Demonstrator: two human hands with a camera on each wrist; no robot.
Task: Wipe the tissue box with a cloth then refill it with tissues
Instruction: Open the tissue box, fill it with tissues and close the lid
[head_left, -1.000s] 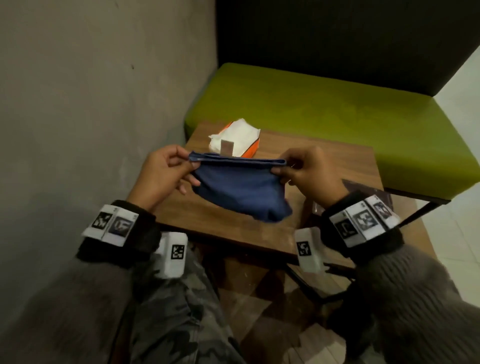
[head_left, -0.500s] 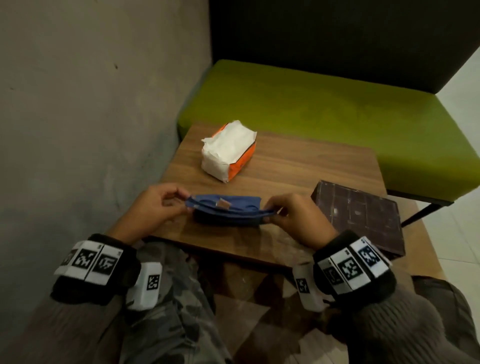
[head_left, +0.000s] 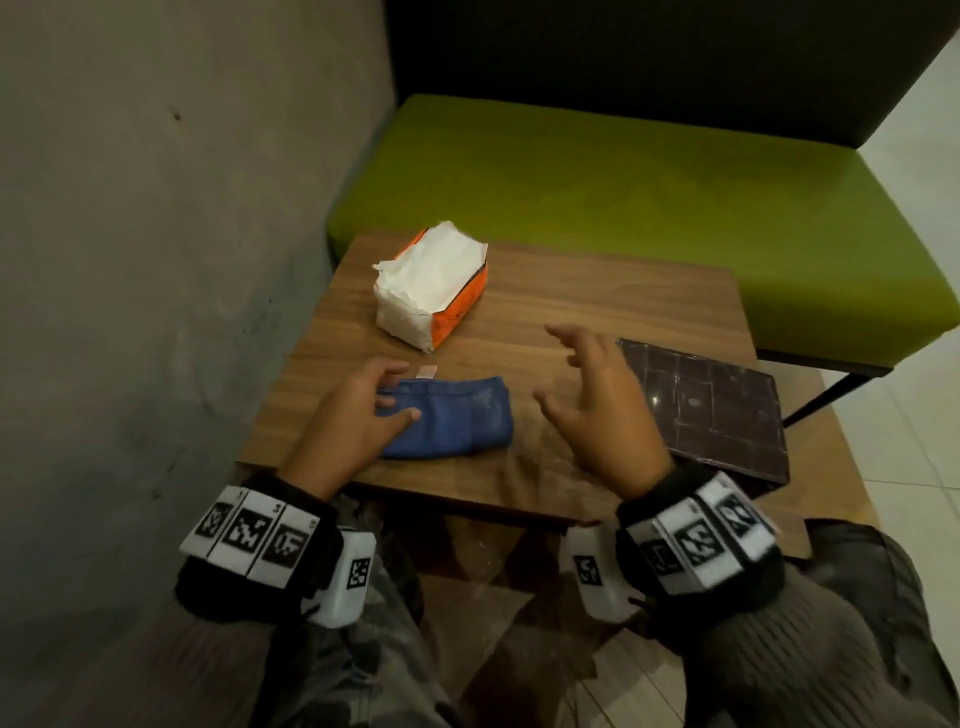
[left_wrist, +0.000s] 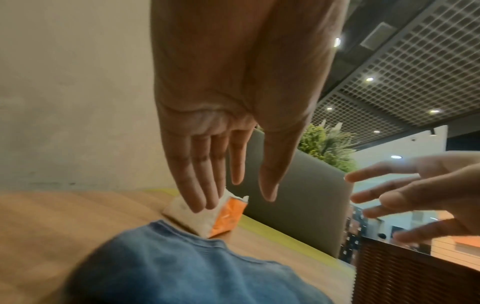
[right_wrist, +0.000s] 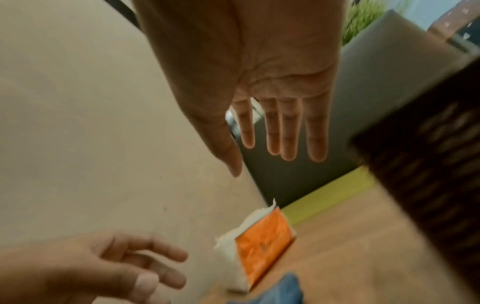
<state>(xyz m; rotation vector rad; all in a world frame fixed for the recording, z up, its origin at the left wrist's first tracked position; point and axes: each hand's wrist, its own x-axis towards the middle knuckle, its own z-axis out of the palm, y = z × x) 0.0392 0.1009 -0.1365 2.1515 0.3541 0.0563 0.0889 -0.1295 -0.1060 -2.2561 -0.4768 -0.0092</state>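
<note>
The folded blue cloth lies flat on the wooden bench. The left grip hovers over its left end, fingers straight and spread; the right grip is just beside its right end, fingers splayed, holding nothing. The tissue pack sits behind the cloth, and the dark tissue box lies to the right.

cloth: blue woven fabric, matt
table: wood grain, smooth, slight sheen
tissue pack: white paper, crinkly orange plastic wrap
tissue box: dark, glossy, grid pattern
bench: green matt upholstery
</note>
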